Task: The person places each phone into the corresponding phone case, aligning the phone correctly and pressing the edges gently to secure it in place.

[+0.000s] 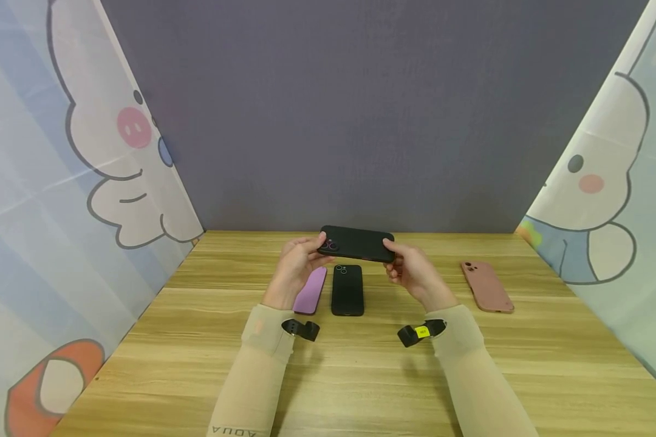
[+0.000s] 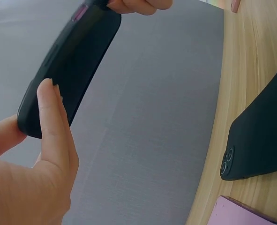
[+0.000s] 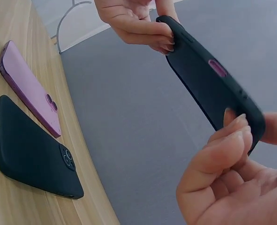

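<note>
A phone in a black case (image 1: 358,244) is held sideways above the table between both hands, its camera end to the left. My left hand (image 1: 297,262) grips the camera end, thumb on the back and fingers on the other face. At the opposite end, my right hand (image 1: 415,270) pinches it between thumb and curled fingers. Purple shows through a slot in the case's edge in the right wrist view. Below, a purple phone (image 1: 311,292) lies partly behind the left hand. Beside it lies a black phone (image 1: 347,292), camera side up.
A pink phone (image 1: 488,287) lies on the right of the wooden table (image 1: 361,376). Behind the table stands a grey panel (image 1: 350,121). Cartoon-printed curtains (image 1: 22,243) hang at both sides. Black straps (image 1: 302,329) are on both wrists.
</note>
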{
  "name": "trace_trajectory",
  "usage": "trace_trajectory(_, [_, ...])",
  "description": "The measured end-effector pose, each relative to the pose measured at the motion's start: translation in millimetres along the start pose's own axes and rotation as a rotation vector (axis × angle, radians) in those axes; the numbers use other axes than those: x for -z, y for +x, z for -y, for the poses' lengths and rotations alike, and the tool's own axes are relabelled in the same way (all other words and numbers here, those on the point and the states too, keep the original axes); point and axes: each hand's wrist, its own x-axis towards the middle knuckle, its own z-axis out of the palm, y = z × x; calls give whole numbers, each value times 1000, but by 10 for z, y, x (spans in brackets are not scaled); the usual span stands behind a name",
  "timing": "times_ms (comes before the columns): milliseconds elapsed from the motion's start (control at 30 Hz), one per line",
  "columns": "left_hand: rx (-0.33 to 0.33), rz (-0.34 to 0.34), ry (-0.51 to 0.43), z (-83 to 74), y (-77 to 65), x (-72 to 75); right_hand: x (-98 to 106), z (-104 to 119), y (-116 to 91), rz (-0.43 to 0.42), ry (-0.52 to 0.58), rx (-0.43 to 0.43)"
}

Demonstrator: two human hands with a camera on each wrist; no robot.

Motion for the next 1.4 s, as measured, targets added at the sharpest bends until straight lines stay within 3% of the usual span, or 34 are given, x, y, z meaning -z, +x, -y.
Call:
trace_trajectory(600, [10, 91, -8, -22, -17, -12, 15, 6, -3, -30, 100, 61])
trace_trajectory(1167, [46, 165, -4, -32, -28, -2, 1, -11, -5, 74, -37, 46])
trace_trajectory(1400, [57, 167, 14, -16, -33, -21, 34, -23, -45, 131, -5, 11])
